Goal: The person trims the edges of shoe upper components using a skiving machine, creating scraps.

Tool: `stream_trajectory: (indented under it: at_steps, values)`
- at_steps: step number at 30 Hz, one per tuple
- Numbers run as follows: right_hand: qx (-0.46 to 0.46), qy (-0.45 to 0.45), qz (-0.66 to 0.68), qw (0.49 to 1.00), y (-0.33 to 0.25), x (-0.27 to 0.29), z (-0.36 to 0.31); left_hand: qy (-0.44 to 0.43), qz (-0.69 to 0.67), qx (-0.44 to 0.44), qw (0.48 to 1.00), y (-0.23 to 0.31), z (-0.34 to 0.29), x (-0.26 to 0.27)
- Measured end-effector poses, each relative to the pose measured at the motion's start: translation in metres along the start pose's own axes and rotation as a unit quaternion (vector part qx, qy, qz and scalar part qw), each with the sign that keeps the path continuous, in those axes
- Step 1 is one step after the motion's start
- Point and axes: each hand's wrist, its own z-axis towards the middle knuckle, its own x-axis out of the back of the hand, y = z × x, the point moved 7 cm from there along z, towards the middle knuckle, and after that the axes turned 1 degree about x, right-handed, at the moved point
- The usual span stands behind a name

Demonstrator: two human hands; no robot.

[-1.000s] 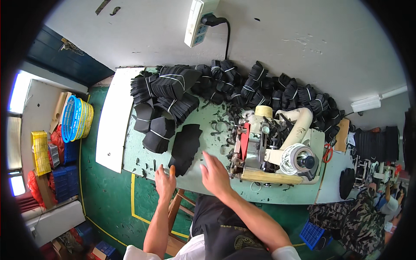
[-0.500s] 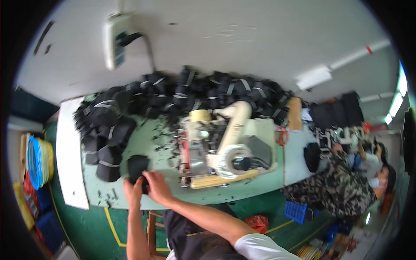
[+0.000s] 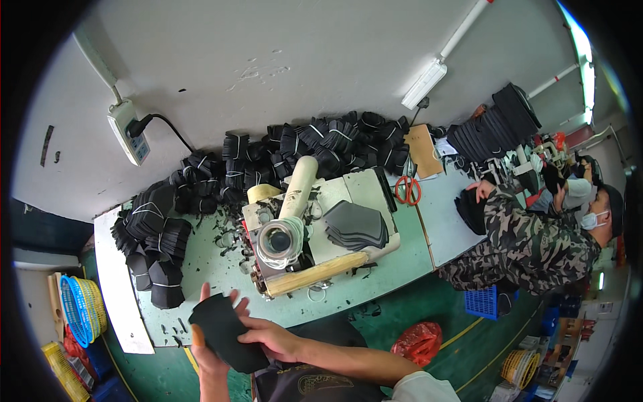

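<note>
A flat stack of black cut fabric pieces (image 3: 226,329) is held tilted in front of my body, just past the table's near edge. My left hand (image 3: 213,355) supports it from behind and the left, with a tan cover on the thumb and fingertips showing past its upper edge. Closed over the right side of the stack is my right hand (image 3: 273,339), its thumb on the front face. Beyond my hands stands a cream sewing machine (image 3: 298,191) with a coil of white cord (image 3: 281,258) hanging on it. Dark grey cut pieces (image 3: 355,224) lie stacked on the machine's bed.
Tied bundles of black pieces (image 3: 321,141) line the wall, and more bundles (image 3: 157,228) sit at the table's left. Black scraps litter the green tabletop (image 3: 207,268). Red-handled scissors (image 3: 407,191) lie right of the machine. A person in camouflage (image 3: 529,234) works at the right.
Both hands have drawn the black pieces back from the table toward my body, and they are now spread wider in view. My head view has turned and sharpened.
</note>
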Motion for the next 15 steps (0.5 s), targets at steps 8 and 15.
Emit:
stream_trajectory:
  at_steps: [8, 15]
  values:
    - [0.070, 0.128, 0.120, 0.982, -0.023, -0.002, -0.053, -0.147, 0.120, 0.052, 0.980, -0.036, 0.015, -0.042]
    - [0.121, 0.127, 0.027, 0.984, -0.024, -0.005, -0.049, -0.157, 0.146, 0.076, 0.974, -0.035, 0.029, -0.045]
